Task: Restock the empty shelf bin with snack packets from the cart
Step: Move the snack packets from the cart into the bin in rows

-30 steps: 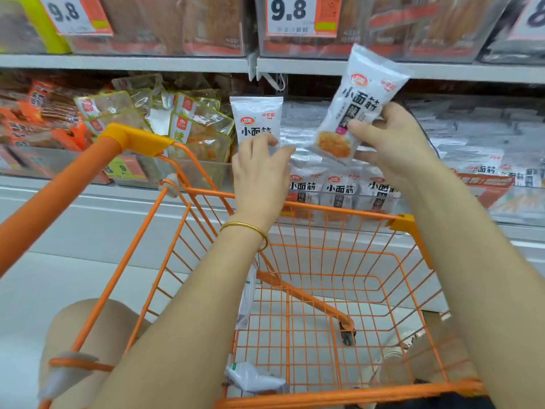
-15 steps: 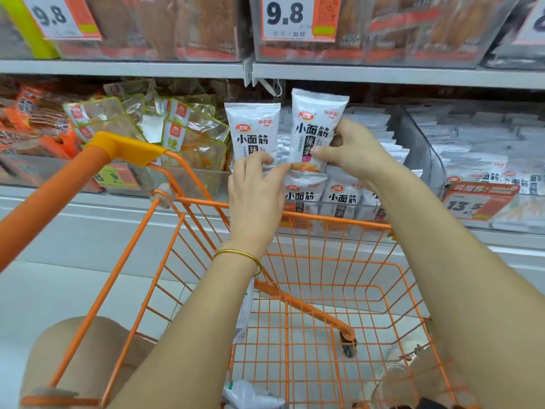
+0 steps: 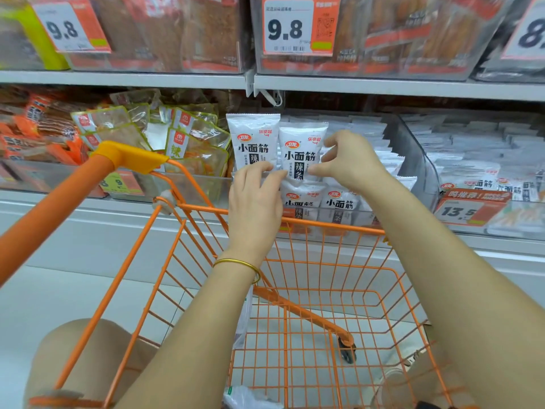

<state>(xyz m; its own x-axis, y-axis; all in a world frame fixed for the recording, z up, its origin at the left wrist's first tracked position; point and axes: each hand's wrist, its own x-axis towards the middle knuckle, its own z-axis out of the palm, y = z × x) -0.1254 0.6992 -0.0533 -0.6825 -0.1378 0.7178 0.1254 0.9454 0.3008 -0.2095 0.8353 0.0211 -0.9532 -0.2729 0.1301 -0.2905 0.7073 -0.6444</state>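
Observation:
Two white snack packets stand upright side by side at the left of the clear shelf bin (image 3: 365, 215). My left hand (image 3: 255, 202) presses straight fingers against the lower front of the left packet (image 3: 253, 137). My right hand (image 3: 351, 160) is beside the right packet (image 3: 302, 152), its thumb tip and loosely spread fingers touching the packet's right edge. More of the same packets (image 3: 339, 205) lie lower in the bin. Below both arms is the orange wire cart (image 3: 324, 224). One white packet (image 3: 244, 317) leans inside it by my left forearm. Another (image 3: 250, 398) lies at its near end.
The neighbouring bin on the left holds clear and orange snack bags (image 3: 188, 143). On the right, another bin of white packets (image 3: 472, 149) carries a 13.5 price tag (image 3: 469, 209). A shelf edge (image 3: 383, 87) runs just above. The cart handle (image 3: 126, 156) rises at the left.
My right hand brought its packet down from mid-air and set it upright in the bin beside the left packet, then loosened its fingers. My left hand stayed on the left packet.

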